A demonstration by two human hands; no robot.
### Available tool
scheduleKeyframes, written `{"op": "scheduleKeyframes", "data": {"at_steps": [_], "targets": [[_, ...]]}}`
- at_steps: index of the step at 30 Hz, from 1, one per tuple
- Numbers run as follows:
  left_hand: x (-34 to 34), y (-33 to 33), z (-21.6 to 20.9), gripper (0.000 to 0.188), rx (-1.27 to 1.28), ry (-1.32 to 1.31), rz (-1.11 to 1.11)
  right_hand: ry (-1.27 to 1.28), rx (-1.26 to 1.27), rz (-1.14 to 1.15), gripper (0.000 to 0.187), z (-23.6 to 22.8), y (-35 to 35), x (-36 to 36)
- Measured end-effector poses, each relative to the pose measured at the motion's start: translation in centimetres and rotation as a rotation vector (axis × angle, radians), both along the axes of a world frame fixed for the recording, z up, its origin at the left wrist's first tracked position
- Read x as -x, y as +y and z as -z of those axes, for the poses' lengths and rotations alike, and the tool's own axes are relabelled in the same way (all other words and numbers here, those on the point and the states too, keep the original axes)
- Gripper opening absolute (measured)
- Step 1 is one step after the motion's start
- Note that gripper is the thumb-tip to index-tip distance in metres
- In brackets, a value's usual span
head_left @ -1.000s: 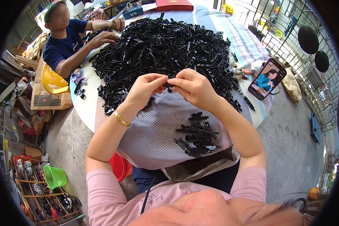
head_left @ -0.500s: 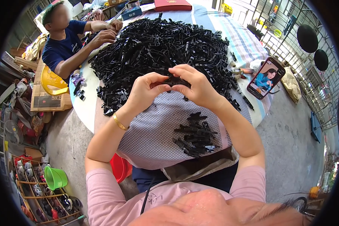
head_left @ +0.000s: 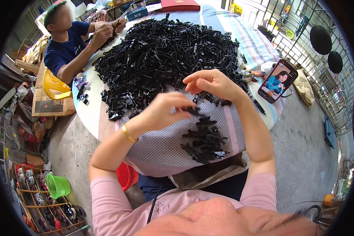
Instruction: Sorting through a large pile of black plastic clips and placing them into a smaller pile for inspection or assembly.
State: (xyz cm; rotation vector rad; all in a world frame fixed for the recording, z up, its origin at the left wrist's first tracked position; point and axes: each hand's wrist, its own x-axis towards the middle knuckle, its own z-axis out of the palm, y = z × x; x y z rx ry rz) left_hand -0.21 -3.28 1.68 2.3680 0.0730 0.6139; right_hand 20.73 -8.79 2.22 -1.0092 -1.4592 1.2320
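A large heap of black clip-like pieces (head_left: pixel 161 55), some shiny, covers the middle of the table. My left hand (head_left: pixel 165 112), smeared by motion, has a dark clip (head_left: pixel 193 110) between thumb and fingertips. That clip is just above a smaller pile of black clips (head_left: pixel 204 141) on the dotted cloth close to me. My right hand (head_left: pixel 214 85) hovers over the heap's near edge, fingers bent and apart from the thumb, with nothing visible in them.
Across at the far left a co-worker (head_left: pixel 67 43) handles something dark. A phone (head_left: pixel 278 81) stands at the table's right edge. A yellow chair (head_left: pixel 56 84) and a cardboard box (head_left: pixel 53 105) are at left. A red bucket (head_left: pixel 126 176) and green bucket (head_left: pixel 58 185) stand below.
My hands were together over the heap's near edge and are now apart. My left hand came down toward the small pile with a clip; the right shifted right. The co-worker's hands rose slightly.
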Motion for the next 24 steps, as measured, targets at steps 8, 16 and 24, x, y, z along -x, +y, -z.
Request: {"op": "scheduleKeyframes", "data": {"at_steps": [8,16,24], "targets": [[-0.2,0.2,0.5,0.021,0.034,0.119,0.078,-1.157,-0.477,0.146,0.026,1.5,-0.5,0.6],[0.3,3.2,0.9,0.028,-0.480,0.287,-0.864,-1.016,-0.695,0.237,0.016,1.2,0.3,1.7],[0.2,4.1,1.9,0.013,-0.328,-0.062,-0.722,-0.755,-0.594,0.252,0.020,1.4,0.3,2.2]]}}
